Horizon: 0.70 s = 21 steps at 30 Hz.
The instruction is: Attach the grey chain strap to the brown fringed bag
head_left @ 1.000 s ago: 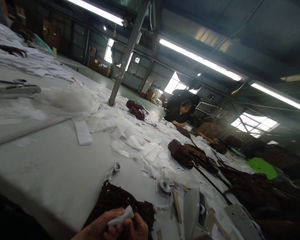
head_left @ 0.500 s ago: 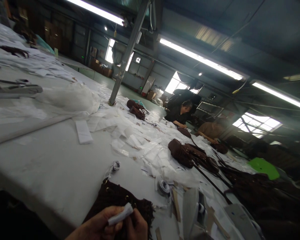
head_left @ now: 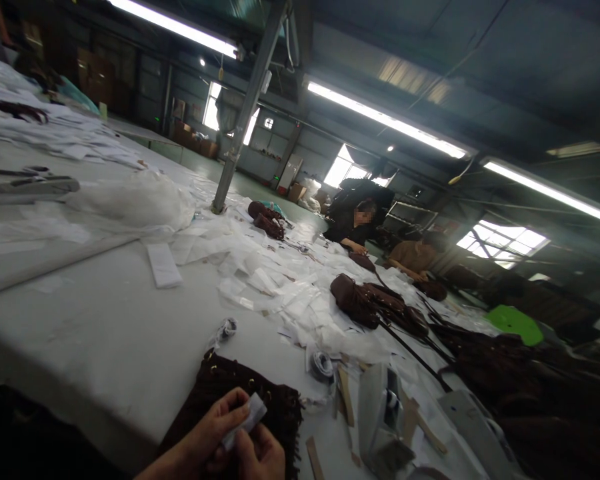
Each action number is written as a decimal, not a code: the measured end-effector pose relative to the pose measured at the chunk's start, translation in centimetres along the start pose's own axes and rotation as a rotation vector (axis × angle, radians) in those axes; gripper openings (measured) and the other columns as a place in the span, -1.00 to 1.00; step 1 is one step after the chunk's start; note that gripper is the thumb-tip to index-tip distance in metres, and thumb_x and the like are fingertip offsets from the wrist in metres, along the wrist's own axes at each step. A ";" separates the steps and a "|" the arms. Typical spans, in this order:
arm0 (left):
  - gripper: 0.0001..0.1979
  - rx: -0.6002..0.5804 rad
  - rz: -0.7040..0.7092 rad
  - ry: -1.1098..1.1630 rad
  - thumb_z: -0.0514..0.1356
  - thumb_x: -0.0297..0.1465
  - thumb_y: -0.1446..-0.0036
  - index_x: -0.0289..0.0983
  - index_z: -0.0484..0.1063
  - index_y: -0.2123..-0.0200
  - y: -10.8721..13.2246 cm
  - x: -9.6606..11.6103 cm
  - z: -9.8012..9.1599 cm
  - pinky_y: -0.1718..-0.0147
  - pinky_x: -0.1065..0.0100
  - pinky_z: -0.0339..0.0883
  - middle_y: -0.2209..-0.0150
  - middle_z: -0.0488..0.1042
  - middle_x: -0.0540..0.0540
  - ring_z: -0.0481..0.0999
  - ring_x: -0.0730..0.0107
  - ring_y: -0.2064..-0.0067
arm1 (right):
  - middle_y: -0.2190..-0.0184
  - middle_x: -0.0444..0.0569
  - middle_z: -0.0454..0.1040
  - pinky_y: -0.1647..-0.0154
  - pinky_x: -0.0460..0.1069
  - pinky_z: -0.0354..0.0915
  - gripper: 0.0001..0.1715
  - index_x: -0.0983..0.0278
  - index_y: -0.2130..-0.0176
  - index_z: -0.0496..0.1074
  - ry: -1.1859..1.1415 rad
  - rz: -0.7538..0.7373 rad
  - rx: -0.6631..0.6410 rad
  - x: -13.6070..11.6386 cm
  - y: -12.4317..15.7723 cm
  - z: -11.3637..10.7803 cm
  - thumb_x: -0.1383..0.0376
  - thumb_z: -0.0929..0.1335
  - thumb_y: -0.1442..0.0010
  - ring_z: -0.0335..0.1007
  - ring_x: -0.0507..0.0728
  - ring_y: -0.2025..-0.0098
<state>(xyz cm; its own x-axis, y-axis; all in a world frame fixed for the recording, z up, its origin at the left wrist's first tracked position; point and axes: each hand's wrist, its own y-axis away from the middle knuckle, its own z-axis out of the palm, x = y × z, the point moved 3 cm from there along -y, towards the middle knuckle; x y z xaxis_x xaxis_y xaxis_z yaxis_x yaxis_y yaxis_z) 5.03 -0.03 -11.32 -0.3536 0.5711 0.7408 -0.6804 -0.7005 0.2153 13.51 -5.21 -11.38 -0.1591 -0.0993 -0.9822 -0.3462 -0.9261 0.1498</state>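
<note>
A small white folded strip (head_left: 253,415), perhaps paper or tape, is pinched between both hands at the bottom of the view. My left hand (head_left: 219,427) is closed on its left side, thumb on top. From the right, my right hand (head_left: 263,453) grips the lower part with thumb and fingers. Beneath them lies a dark brown fringed piece (head_left: 225,373) with metal eyelets along its top edge. Just past that edge is a small coil of white-and-grey tape (head_left: 227,330). Another roll of tape (head_left: 321,365) sits to the right.
Loose white sheets (head_left: 280,287) spread over the table (head_left: 90,340). Brown bags (head_left: 360,300) with straps lie to the right, near a grey tape dispenser (head_left: 380,420) and a green object (head_left: 515,325). A metal post (head_left: 233,160) rises beyond. Two people (head_left: 350,230) work across the table.
My fingers have shifted on the white strip; the right thumb now presses on its front and the strip stands more steeply. The camera view has turned slightly.
</note>
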 end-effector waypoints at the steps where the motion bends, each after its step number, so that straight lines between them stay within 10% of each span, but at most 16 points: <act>1: -0.54 0.021 0.019 -0.016 0.25 0.03 0.05 -0.20 0.24 0.34 0.0 -0.1 0.1 0.89 0.61 -0.19 0.73 0.23 0.22 -0.01 0.68 0.82 | 0.58 -0.05 0.51 0.49 -0.08 0.31 -0.50 0.38 0.31 0.52 -0.012 0.003 0.012 -0.1 0.1 0.2 0.03 0.45 0.11 0.42 0.10 0.53; 9: -0.38 0.091 -0.083 0.069 0.36 -0.01 0.15 -0.31 0.38 0.12 1.2 -0.8 -0.9 0.65 0.50 0.33 0.46 0.52 -0.06 0.41 0.52 0.61 | 0.74 -0.14 0.41 0.66 -0.10 0.21 -0.60 0.38 0.40 0.51 0.105 -0.031 0.160 -0.6 0.1 -0.2 0.10 0.45 0.16 0.25 0.03 0.69; 21: -0.49 0.106 0.060 -0.285 0.25 0.03 0.04 -0.27 0.27 0.25 1.3 -2.2 -2.5 0.73 0.55 0.06 0.67 0.35 0.12 0.21 0.58 0.70 | 0.76 -0.13 0.33 0.71 -0.10 0.14 -0.34 0.37 0.42 0.52 0.101 0.034 -0.025 0.2 0.0 -0.3 -0.19 0.38 0.12 0.19 0.02 0.71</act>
<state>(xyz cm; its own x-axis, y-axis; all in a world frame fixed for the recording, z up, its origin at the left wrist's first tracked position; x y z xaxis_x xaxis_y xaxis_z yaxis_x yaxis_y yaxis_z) 3.31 -1.13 -14.24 -0.1870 0.3946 0.8996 -0.5877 -0.7788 0.2194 13.70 -5.35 -11.58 -0.0755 -0.1659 -0.9832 -0.3187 -0.9303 0.1814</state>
